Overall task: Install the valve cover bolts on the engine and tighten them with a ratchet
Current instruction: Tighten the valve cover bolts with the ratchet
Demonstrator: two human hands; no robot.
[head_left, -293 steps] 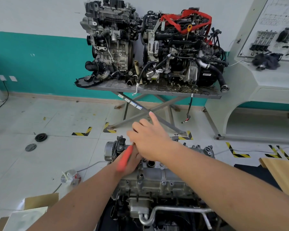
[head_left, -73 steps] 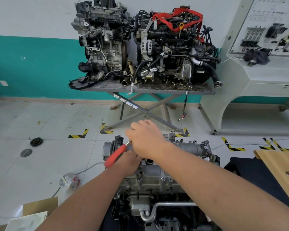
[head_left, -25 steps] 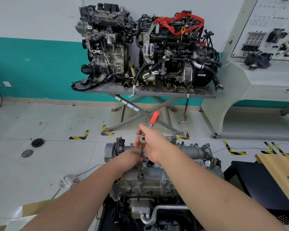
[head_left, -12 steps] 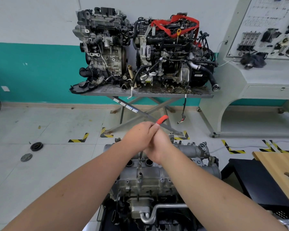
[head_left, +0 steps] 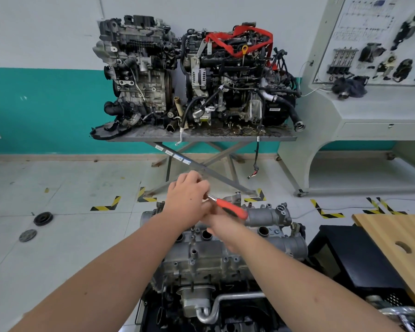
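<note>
- Engine (head_left: pixel 216 257) with its valve cover on top sits nearest, low at centre, between one black crate (head_left: pixel 352 259) and bare floor.
- Two hands meet over its far edge: left hand (head_left: pixel 189 200) curls down over the ratchet's head; right hand (head_left: pixel 216 212) lies mostly hidden behind it, around the one red-handled ratchet (head_left: pixel 230 208), grip unclear.
- Bolts cannot be made out.
- Beyond, one scissor-leg table (head_left: pixel 201 136) carries two more engines (head_left: pixel 139 68).
</note>
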